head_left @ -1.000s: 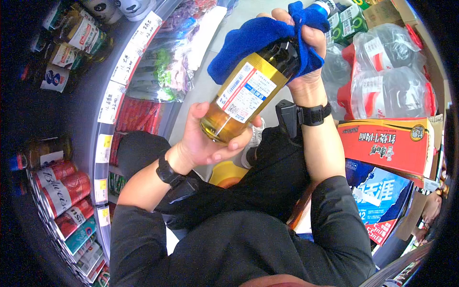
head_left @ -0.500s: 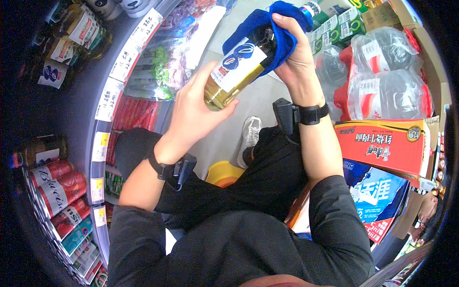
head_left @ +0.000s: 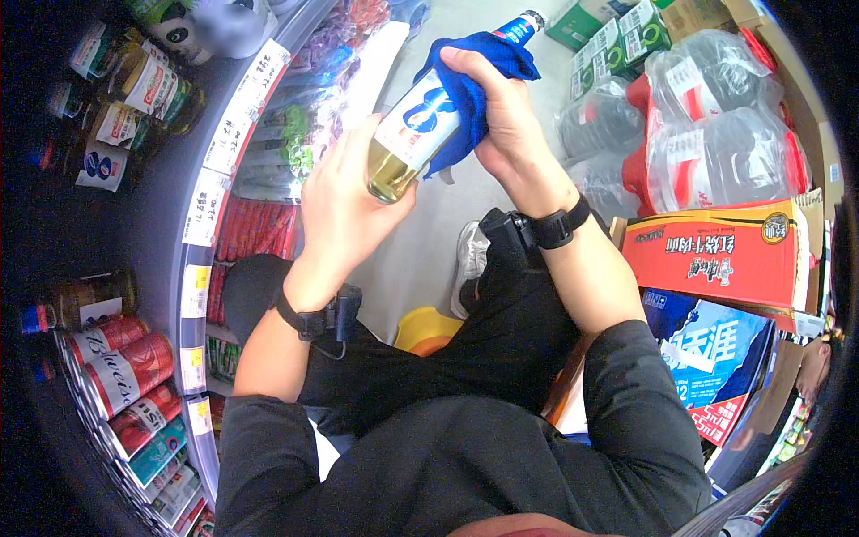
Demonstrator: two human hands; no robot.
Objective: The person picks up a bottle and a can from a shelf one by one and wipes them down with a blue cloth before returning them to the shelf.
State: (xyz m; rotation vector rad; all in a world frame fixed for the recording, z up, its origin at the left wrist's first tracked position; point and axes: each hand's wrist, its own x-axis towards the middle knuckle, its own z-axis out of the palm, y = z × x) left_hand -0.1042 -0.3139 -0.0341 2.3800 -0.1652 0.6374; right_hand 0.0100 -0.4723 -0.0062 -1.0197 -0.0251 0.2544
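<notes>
A tilted bottle (head_left: 413,130) is held low by the curled left hand (head_left: 342,186); a blue cloth (head_left: 463,112) is gripped around it by the curled right hand (head_left: 512,123).

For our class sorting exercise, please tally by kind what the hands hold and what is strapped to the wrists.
Glass bottle with yellowish liquid and white-and-blue label, left hand at its base: 1
Blue fabric cloth, in the right hand against the bottle: 1
Black wristbands with boxy black attachments: 2
Total: 4

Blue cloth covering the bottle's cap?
No, the cap shows bare beyond the blue cloth, which the right hand holds against the bottle.
</notes>
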